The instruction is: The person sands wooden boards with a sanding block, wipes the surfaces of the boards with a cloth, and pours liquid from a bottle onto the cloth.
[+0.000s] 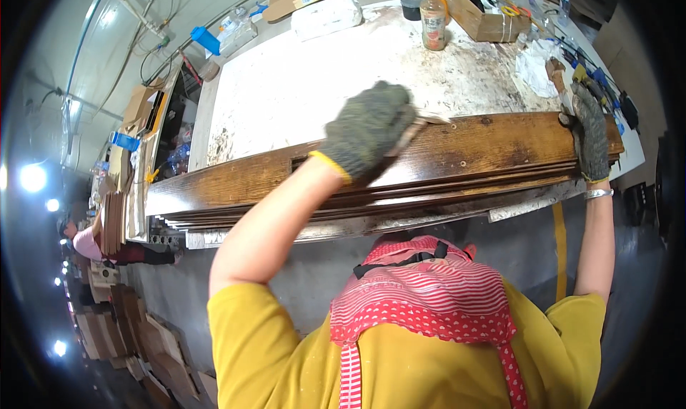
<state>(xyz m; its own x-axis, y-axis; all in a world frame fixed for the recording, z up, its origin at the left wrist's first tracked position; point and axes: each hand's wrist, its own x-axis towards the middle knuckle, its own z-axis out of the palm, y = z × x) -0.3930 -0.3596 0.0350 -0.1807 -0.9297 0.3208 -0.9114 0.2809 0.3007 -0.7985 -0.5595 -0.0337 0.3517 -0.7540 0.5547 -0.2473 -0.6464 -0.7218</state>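
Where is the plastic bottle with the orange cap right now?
In the head view, the plastic bottle with the orange cap stands at the far edge of the stained white worktable, beside a black round tub.

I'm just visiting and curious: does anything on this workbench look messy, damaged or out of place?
The white benchtop is blotched with brown stains, heaviest near the bottle. The dark wooden board under both gloved hands looks intact.

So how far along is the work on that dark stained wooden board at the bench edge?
Done: the wooden board already carries a dark brown stain along its visible face. In hand: the gloved left hand presses a small flat tool near its top edge, while the gloved right hand grips the board's end. Left: cannot tell; similar panels are stacked on the floor.
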